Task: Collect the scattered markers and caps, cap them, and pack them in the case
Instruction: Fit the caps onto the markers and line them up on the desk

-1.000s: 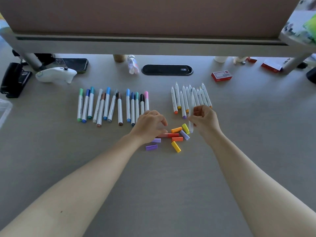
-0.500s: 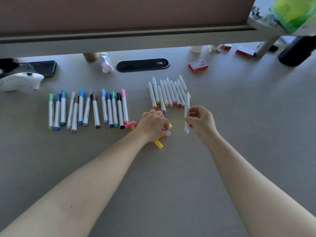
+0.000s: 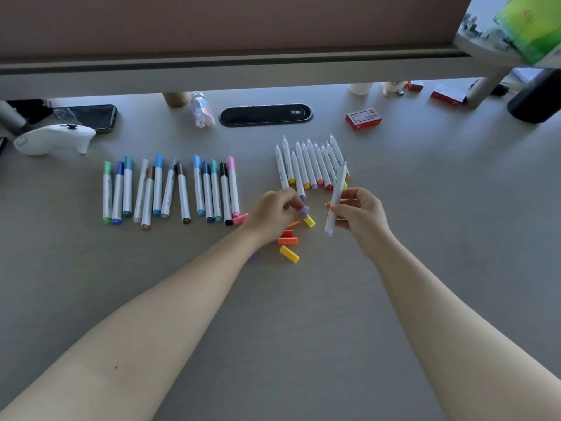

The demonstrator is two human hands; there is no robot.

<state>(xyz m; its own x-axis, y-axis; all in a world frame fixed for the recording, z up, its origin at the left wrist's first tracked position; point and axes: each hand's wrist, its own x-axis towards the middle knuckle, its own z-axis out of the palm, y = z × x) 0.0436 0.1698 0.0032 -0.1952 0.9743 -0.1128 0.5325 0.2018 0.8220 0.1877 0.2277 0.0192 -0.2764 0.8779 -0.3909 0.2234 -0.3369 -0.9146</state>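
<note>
You've got your left hand (image 3: 277,212) pinching a purple cap (image 3: 304,210) mid-frame and your right hand (image 3: 358,214) gripping an uncapped marker (image 3: 335,197) just right of it, long axis near-upright, tip toward the frame's top.

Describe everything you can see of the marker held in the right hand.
The marker is a slim white barrel, plastic by its look, tapering to a pointed uncapped tip at the top and ending in a pale lilac base at the bottom. It stands nearly upright, leaning slightly right, lifted off the table in front of the uncapped row. The right hand grips its middle, fingers curled round it. Nothing else touches it; the left hand holds a lilac cap nearby.
</note>
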